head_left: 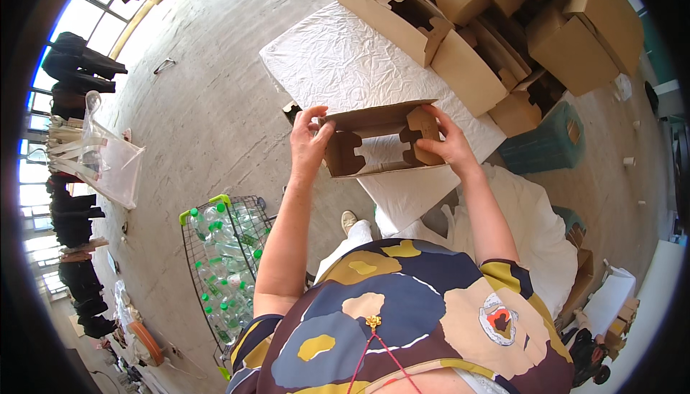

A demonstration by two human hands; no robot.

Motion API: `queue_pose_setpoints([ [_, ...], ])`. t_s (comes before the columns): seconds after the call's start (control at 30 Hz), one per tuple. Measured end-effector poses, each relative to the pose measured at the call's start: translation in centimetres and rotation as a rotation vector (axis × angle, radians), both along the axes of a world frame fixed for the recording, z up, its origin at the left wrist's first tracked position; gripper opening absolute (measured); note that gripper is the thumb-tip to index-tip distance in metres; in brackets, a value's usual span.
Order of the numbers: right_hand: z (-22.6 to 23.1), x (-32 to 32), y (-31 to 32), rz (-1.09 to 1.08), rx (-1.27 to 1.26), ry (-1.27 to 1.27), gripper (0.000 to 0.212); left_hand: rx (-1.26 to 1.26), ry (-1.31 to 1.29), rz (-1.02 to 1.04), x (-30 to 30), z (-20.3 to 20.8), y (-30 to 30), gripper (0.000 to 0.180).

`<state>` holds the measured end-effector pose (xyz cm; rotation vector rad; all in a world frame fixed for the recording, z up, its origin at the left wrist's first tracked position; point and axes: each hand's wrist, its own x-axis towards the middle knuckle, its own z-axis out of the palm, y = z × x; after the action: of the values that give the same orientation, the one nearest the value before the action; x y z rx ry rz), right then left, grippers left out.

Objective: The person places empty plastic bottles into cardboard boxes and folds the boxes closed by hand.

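Note:
Between my hands is a brown cardboard box (377, 118), held up in front of me over the near part of a white-covered table (323, 56). Its end flaps have notched edges and fold inward; white cloth shows through the opening in its middle. My left hand (310, 141) grips the left end, with thumb and fingers curled at the upper corner. At the right end, my right hand (453, 141) has its fingers behind the far corner and its thumb pressed on the inner flap.
Several similar cardboard boxes (471, 71) crowd the far right of the table. A teal plastic bin (544, 142) stands beside it. On my left is a wire cart (192, 265) full of clear bottles with green caps. Clothes (75, 211) hang along the windows at far left.

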<state>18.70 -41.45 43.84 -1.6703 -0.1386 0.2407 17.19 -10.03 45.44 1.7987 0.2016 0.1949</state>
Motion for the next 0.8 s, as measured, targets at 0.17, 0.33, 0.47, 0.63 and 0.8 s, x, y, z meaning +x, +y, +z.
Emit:
queue_pose_setpoints([
  [0.17, 0.7, -1.3, -1.5, -0.238, 0.411, 0.263, 0.056, 0.131, -0.123, -0.063, -1.0, 3.4, 0.2, 0.029],
  [0.33, -3.6, -1.2, -3.2, -0.202, 0.428, 0.627, 0.063, 0.464, -0.623, -0.182, -5.2, 7.6, -2.8, 0.023],
  [0.47, -2.2, -1.9, -2.2, -0.043, 0.813, 0.736, 0.064, 0.667, -0.783, -0.433, -10.0, 8.0, -3.8, 0.024],
  [0.63, -0.7, -0.6, -2.8, -0.060, 0.704, 0.306, 0.064, 0.452, -0.414, -0.554, -10.6, 6.2, -2.3, 0.057],
  [0.8, 0.7, -1.5, -1.1, -0.031, 0.451, 0.037, 0.072, -0.675, 0.087, -0.217, -6.0, 0.3, 0.9, 0.095],
])
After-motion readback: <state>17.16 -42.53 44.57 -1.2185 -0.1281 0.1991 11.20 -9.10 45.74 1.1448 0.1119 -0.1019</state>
